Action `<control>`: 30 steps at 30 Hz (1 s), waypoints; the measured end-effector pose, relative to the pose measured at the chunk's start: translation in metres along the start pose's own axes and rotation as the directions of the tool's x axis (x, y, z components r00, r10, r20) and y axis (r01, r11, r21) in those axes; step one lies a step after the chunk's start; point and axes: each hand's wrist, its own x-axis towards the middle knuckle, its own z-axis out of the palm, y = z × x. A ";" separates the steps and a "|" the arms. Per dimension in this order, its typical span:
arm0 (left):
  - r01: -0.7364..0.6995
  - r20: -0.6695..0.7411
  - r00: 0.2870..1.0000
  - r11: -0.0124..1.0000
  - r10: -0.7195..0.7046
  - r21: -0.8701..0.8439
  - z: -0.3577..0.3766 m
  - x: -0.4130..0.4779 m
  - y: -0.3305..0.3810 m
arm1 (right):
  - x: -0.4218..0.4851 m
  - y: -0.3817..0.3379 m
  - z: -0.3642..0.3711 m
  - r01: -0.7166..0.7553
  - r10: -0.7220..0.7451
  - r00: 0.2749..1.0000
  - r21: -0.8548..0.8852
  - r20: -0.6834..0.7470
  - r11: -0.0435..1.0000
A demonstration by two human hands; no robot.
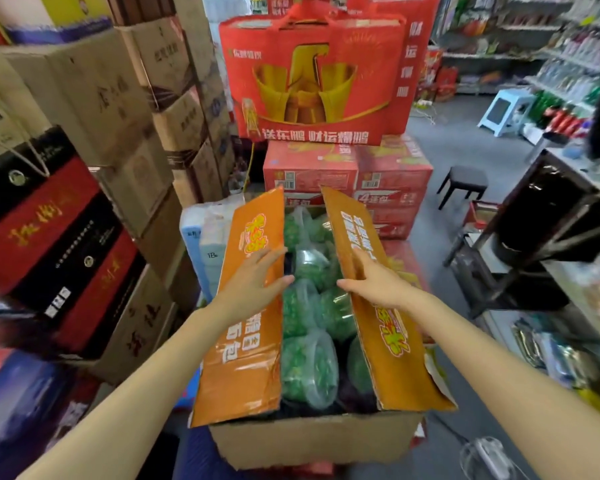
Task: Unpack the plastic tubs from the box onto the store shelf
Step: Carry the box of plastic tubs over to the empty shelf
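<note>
Standing by the box point(312, 441): it sits low in the aisle, both orange flaps up and the tubs point(305, 368) all inside. They're clear plastic w/ green stuff in them, packed tight, some in thin film. None is on the shelf point(575, 57) yet, which is well apart, over on the R side of the shop.

L hand point(253, 282) lies flat on the left flap point(243, 358), fingers point(272, 256) spread and straight, thumb at the flap's inner edge. R hand point(378, 282) does the same on the right flap point(388, 341): fingers point(362, 263) straight, thumb out toward the gap. Neither hand pinches anything.

My read: the step is opening the box, so the task has barely begun. To do it well:
- Push both flaps out and down past upright so they don't spring back over the gap.
- Keep the push even; the box looks perched on other goods and could tip.
- Then go for the nearest tub, btwn the flaps at the front, w/ one hand on each side.
- The film may snag, so lift straight up.

Red cartons point(309, 174) stand just behind the box.
</note>
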 end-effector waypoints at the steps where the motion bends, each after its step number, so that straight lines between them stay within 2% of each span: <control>1: 0.006 -0.003 1.000 1.000 -0.006 -0.011 0.000 0.001 0.000 | -0.001 0.000 -0.004 -0.008 0.008 1.000 0.019 0.009 1.000; 8: 0.013 -0.020 1.000 0.999 -0.014 -0.038 0.003 0.008 0.009 | -0.017 0.010 -0.046 -0.033 0.009 0.994 0.215 0.109 0.976; 12: 0.015 -0.028 0.999 1.000 -0.016 -0.022 0.004 0.013 0.017 | -0.025 0.013 -0.066 -0.063 0.024 0.988 0.262 0.152 0.963; 14: 0.029 -0.036 0.999 0.999 -0.029 -0.019 0.006 0.014 0.020 | -0.029 0.012 -0.073 -0.022 -0.016 0.990 0.272 0.139 0.962; 17: 0.065 -0.021 0.998 0.998 -0.065 -0.025 0.012 0.015 0.023 | -0.034 0.010 -0.081 0.069 -0.098 0.989 0.235 0.114 0.969; 22: 0.119 -0.030 0.992 0.992 -0.121 -0.040 0.020 0.013 0.025 | -0.032 0.013 -0.090 0.020 -0.029 0.998 0.160 0.056 0.987; 30: 0.167 -0.009 0.986 0.986 -0.167 -0.021 0.014 0.009 0.017 | -0.019 0.024 -0.078 0.124 -0.124 0.992 0.116 -0.013 0.985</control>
